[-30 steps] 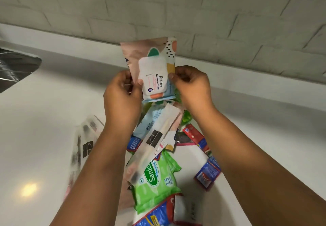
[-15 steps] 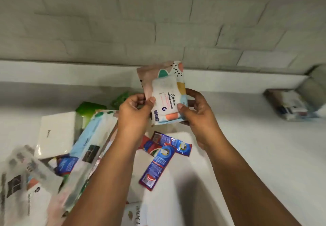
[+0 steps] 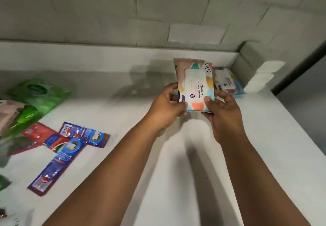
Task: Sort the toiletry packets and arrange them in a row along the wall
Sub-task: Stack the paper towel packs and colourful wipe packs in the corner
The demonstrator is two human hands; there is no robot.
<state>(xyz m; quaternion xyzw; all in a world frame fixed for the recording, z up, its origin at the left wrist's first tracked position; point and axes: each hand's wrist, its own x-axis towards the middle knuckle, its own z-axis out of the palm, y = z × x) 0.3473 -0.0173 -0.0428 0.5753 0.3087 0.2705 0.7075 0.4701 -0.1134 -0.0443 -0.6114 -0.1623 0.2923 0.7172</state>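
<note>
1. Pastel-patterned soft plastic wet-wipes pack (image 3: 195, 86), with a white flip label and blotches of teal, yellow, orange and blue, is held upright above the white table (image 3: 282, 137), label toward the person.
2. Both hands grip it at the lower edge: the left hand (image 3: 167, 106) pinches the left side with thumb in front, and the right hand (image 3: 223, 113) pinches the right side, thumb on the label face and fingers curled behind. A two-sided hold probably keeps the floppy pack flat and readable while it is matched and aimed.
3. Just beyond the right hand, against the tiled wall (image 3: 158, 14) near the corner, lies a second patterned wipes pack with a white label (image 3: 226, 83). It looks like the same kind, so I judge the held pack is meant to go just beside it, continuing the row.
4. Well to the left of the left hand lie the unsorted things: green plastic wipes packs (image 3: 40, 97) and, nearer the person, blue-and-red foil toothpaste sachets (image 3: 70, 148) lying crossed over one another.
5. Against half a second ago, the view has swung right: the pile, then under the left forearm, now sits far left, and the pack by the corner, then well apart at the right, now lies just behind the held one. The two-handed grip is unchanged.
</note>
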